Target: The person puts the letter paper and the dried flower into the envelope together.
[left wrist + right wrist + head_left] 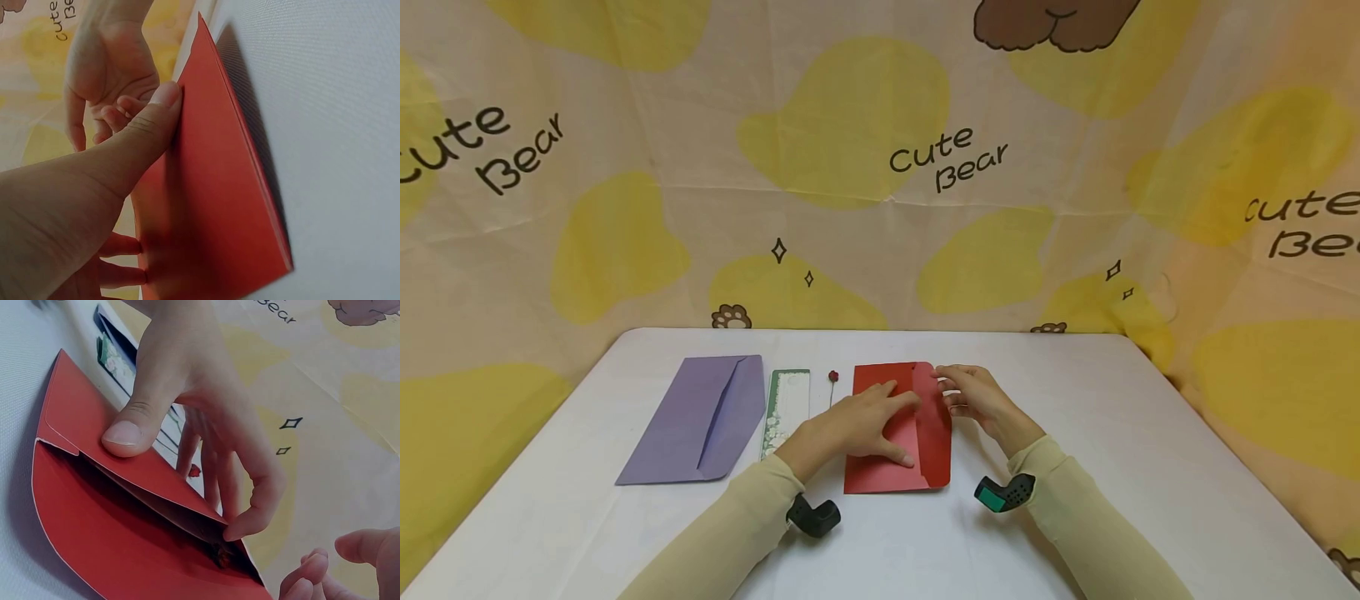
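Observation:
A red envelope (880, 475) lies with its flap (936, 433) unfolded to the right. My left hand (865, 421) rests on it with fingers spread, thumb on the front panel near the mouth. The right wrist view shows this mouth gaping, with a small dark red flower head (222, 555) inside near the far end and a pale edge along the opening. Beside the flap's far right corner is my right hand (981, 396), fingers loosely bent. In the right wrist view its fingertips (312, 565) and thumb stand apart with nothing between them.
To the left lie a purple envelope (688, 425) with its flap unfolded, a white card with a green floral border (790, 396), and a small red rose on a thin stem (833, 377). Behind the white table (1075, 383) hangs a patterned cloth (842, 125).

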A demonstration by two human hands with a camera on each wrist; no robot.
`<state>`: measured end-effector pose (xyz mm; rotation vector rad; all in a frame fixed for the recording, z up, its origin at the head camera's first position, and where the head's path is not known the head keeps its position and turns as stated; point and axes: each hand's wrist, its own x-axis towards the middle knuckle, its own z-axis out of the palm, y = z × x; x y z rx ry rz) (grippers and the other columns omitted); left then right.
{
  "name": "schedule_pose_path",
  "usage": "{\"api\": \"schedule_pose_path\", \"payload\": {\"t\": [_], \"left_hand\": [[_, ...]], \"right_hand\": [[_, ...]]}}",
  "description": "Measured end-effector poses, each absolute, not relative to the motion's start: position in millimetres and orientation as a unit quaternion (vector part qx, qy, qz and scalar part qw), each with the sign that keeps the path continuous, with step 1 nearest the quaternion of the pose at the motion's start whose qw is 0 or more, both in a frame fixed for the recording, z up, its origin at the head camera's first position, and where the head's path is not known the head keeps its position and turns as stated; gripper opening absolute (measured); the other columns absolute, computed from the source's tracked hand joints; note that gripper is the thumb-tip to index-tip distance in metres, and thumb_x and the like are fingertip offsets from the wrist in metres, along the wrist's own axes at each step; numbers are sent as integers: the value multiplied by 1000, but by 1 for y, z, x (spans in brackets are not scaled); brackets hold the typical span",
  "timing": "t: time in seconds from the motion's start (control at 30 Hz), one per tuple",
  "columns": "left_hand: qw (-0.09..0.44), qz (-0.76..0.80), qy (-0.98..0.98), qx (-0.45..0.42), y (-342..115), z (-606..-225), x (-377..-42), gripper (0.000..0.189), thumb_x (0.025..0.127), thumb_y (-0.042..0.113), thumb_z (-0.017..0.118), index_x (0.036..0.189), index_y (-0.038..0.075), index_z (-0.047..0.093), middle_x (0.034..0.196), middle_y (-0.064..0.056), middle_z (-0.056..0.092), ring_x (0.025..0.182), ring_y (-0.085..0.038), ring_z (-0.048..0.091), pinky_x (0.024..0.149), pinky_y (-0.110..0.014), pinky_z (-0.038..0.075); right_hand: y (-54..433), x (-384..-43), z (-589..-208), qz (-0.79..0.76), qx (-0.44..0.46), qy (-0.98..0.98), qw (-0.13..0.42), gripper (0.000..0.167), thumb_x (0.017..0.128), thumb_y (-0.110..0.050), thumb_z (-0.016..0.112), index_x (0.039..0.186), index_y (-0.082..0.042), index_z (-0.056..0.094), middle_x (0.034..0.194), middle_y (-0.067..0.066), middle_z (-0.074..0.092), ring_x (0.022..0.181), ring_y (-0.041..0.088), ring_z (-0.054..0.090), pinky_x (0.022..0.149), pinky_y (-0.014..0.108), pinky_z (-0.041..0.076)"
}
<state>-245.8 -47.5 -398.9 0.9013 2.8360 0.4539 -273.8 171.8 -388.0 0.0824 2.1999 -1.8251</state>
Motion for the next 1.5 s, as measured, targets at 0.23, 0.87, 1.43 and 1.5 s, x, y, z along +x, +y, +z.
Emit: {"api": "schedule_pose_path", "payload": {"t": [0.23, 0.87, 1.43, 1.5], "left_hand": [[63, 137, 943, 298, -47, -401, -247, 83, 77, 65, 77, 147, 34, 44, 161, -17, 36, 148, -38, 38, 108, -62, 45], [64, 123, 943, 302, -46, -402, -244, 83, 80, 63, 76, 151, 35, 42, 162, -17, 35, 150, -40, 34, 109, -61, 45], [1, 165, 931, 327, -48, -393, -249, 75, 88, 54, 72, 150, 23, 45, 149, -5, 53, 138, -26, 51, 111, -47, 48], [-12, 164, 930, 330, -48, -391, -249, 72, 89, 52, 72, 149, 20, 47, 146, -4, 55, 135, -25, 54, 109, -45, 49]], "right_hand": [[172, -272, -386, -635, 25, 759, 142, 49, 103, -34, 55, 135, 2, 58, 94, 2, 61, 60, 5, 54, 59, 16, 49], [173, -273, -385, -636, 19, 758, 144, 50, 103, -34, 55, 136, 3, 57, 91, 0, 63, 61, 5, 55, 59, 16, 49], [174, -273, -386, -649, -20, 745, 151, 53, 106, -35, 51, 141, 4, 51, 98, 3, 61, 66, 7, 55, 65, 17, 51], [174, -272, -387, -653, -27, 741, 152, 52, 106, -34, 50, 142, 4, 51, 96, 2, 61, 66, 7, 55, 65, 17, 51]]}}
